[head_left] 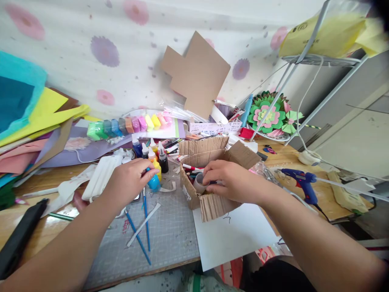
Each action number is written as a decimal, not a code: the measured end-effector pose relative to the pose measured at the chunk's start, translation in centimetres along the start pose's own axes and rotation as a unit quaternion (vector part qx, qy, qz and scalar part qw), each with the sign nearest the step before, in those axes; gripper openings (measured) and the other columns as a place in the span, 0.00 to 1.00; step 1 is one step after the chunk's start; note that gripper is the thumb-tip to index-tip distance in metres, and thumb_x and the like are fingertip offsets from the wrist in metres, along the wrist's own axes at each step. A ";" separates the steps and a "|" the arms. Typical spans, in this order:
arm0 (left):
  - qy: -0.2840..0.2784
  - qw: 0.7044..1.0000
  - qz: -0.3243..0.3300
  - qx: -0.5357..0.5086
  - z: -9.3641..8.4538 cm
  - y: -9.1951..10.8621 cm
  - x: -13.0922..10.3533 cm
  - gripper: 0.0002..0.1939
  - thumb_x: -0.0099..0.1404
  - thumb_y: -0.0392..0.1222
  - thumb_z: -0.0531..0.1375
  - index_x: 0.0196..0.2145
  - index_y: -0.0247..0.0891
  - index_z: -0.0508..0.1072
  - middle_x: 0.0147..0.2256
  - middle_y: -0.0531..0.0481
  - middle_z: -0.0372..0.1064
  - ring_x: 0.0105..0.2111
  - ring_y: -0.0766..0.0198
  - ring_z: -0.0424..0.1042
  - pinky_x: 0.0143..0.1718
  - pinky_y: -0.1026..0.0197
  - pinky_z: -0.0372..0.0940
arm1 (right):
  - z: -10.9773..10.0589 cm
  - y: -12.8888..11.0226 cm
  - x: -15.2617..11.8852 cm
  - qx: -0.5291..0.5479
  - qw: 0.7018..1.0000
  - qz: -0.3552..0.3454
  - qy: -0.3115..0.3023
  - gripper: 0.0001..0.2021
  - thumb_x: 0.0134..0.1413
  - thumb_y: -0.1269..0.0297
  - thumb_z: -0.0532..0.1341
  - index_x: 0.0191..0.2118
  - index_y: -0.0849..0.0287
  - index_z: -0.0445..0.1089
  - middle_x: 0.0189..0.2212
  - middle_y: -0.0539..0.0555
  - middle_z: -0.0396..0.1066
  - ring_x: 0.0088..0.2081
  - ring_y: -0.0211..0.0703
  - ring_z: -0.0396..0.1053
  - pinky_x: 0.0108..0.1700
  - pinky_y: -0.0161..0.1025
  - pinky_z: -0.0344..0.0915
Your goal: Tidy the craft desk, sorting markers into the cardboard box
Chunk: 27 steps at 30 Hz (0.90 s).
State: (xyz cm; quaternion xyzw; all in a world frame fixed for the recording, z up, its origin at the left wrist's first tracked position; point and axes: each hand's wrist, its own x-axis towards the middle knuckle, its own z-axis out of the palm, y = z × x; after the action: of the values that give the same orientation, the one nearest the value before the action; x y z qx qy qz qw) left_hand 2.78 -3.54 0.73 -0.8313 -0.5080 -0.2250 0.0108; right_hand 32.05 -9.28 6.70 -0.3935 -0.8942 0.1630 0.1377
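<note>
My left hand (129,180) is closed around a small blue paint bottle (154,182) standing on the grey cutting mat (170,231). Beside it stand several more paint bottles (158,156), yellow, black, blue and orange. My right hand (229,178) reaches into an open cardboard box (212,205) and grips a roll of tape (199,182) at the box's left wall. A red-and-white pen (190,167) lies inside the box.
Blue brushes (142,227) and a white sheet (234,235) lie near the front edge. A blue glue gun (302,182) sits at the right, a paper flower (269,115) and metal rack (319,61) behind it. Coloured clay blocks (130,123) and paper stacks (27,117) crowd the left.
</note>
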 end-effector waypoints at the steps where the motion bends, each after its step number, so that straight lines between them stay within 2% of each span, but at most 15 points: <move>1: 0.016 1.000 0.000 0.003 0.0 0.0 -0.2 0.16 0.67 0.53 0.52 0.36 0.40 0.73 0.31 0.51 0.72 0.31 0.60 0.71 0.32 0.60 0.60 | -0.1 0.1 0.2 0.009 1.000 -0.001 0.003 0.05 0.56 0.71 0.60 0.33 0.60 0.74 0.37 0.56 0.72 0.40 0.41 0.68 0.43 0.39 0.63; 4: 0.128 0.991 0.029 0.016 -0.7 1.1 -1.2 0.13 0.65 0.49 0.57 0.44 0.40 0.70 0.25 0.55 0.67 0.25 0.64 0.68 0.28 0.62 0.60 | -1.1 1.0 -0.1 0.068 0.995 0.020 0.065 0.08 0.59 0.66 0.58 0.33 0.61 0.73 0.33 0.55 0.72 0.36 0.39 0.68 0.40 0.37 0.63; 6: 0.205 0.974 0.095 0.001 -1.3 2.7 -2.0 0.09 0.65 0.43 0.58 0.43 0.40 0.69 0.25 0.55 0.68 0.25 0.66 0.68 0.29 0.63 0.61 | -1.8 1.7 -0.8 0.099 0.988 0.055 0.104 0.10 0.59 0.62 0.57 0.33 0.60 0.73 0.32 0.54 0.72 0.34 0.39 0.68 0.38 0.36 0.63; 7: 0.217 0.966 0.137 -0.023 -1.5 3.7 -2.3 0.07 0.65 0.40 0.58 0.42 0.40 0.68 0.26 0.55 0.69 0.25 0.67 0.68 0.29 0.64 0.61 | -2.0 2.1 -1.3 0.108 0.984 0.077 0.117 0.10 0.59 0.60 0.58 0.33 0.60 0.73 0.32 0.53 0.72 0.33 0.38 0.68 0.36 0.35 0.62; 8: 0.204 0.961 0.177 -0.057 -1.6 4.8 -2.6 0.07 0.65 0.38 0.58 0.42 0.40 0.68 0.27 0.55 0.70 0.25 0.69 0.68 0.29 0.65 0.61 | -2.0 2.4 -1.7 0.114 0.980 0.100 0.126 0.11 0.58 0.59 0.58 0.34 0.59 0.73 0.31 0.53 0.72 0.33 0.39 0.68 0.35 0.35 0.62; 10: 0.137 0.956 0.227 -0.123 -1.4 7.0 -2.7 0.08 0.67 0.40 0.56 0.43 0.39 0.67 0.27 0.55 0.69 0.23 0.70 0.68 0.27 0.66 0.62 | -1.8 3.0 -2.4 0.133 0.971 0.140 0.138 0.12 0.57 0.56 0.59 0.34 0.59 0.74 0.30 0.53 0.72 0.32 0.39 0.68 0.34 0.36 0.62; 13: 0.046 0.962 0.226 -0.148 -0.2 9.4 -2.3 0.14 0.68 0.48 0.54 0.46 0.37 0.67 0.23 0.56 0.68 0.20 0.68 0.68 0.23 0.65 0.61 | -1.0 3.4 -3.1 0.180 0.955 0.180 0.153 0.15 0.57 0.52 0.58 0.34 0.59 0.73 0.29 0.52 0.72 0.31 0.40 0.68 0.33 0.36 0.62; 15: 0.022 0.968 0.214 -0.128 1.0 10.3 -2.1 0.15 0.67 0.51 0.54 0.41 0.36 0.69 0.21 0.56 0.67 0.19 0.66 0.67 0.19 0.63 0.58 | -0.6 3.6 -3.4 0.170 0.948 0.189 0.189 0.14 0.57 0.53 0.58 0.33 0.59 0.72 0.28 0.52 0.71 0.30 0.39 0.67 0.32 0.36 0.61; 18: 0.027 0.968 0.224 -0.110 2.5 10.7 -2.4 0.11 0.68 0.46 0.53 0.31 0.38 0.68 0.19 0.56 0.65 0.17 0.65 0.66 0.18 0.60 0.55 | -0.4 3.8 -3.7 0.059 0.946 0.178 0.264 0.09 0.56 0.59 0.60 0.32 0.58 0.72 0.28 0.51 0.70 0.30 0.38 0.65 0.33 0.36 0.61; 21: 0.049 0.958 0.256 -0.120 3.2 10.8 -3.0 0.07 0.67 0.38 0.54 0.30 0.38 0.66 0.21 0.56 0.66 0.19 0.65 0.67 0.21 0.60 0.56 | -0.3 4.2 -4.0 -0.080 0.943 0.141 0.289 0.07 0.57 0.63 0.60 0.31 0.58 0.72 0.28 0.52 0.69 0.31 0.38 0.65 0.33 0.36 0.59; 24: 0.068 0.947 0.286 -0.125 3.3 10.7 -3.5 0.04 0.67 0.35 0.55 0.33 0.38 0.66 0.23 0.55 0.68 0.22 0.65 0.68 0.24 0.60 0.58 | 0.0 4.5 -4.1 -0.194 0.937 0.119 0.265 0.08 0.59 0.65 0.57 0.32 0.59 0.72 0.29 0.54 0.68 0.33 0.41 0.65 0.34 0.37 0.59; 27: 0.078 0.941 0.304 -0.125 3.3 10.7 -3.7 0.03 0.67 0.35 0.54 0.34 0.38 0.67 0.24 0.54 0.69 0.23 0.65 0.69 0.25 0.61 0.60 | 0.2 4.6 -4.2 -0.251 0.937 0.144 0.193 0.09 0.60 0.65 0.56 0.33 0.59 0.73 0.31 0.56 0.68 0.34 0.43 0.65 0.35 0.39 0.59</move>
State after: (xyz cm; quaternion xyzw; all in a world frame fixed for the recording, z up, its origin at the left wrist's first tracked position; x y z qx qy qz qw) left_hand 11.65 -11.03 -1.47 -0.9207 -0.1963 -0.3371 0.0142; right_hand 37.75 -9.54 4.23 -0.5638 -0.7959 -0.1281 0.1796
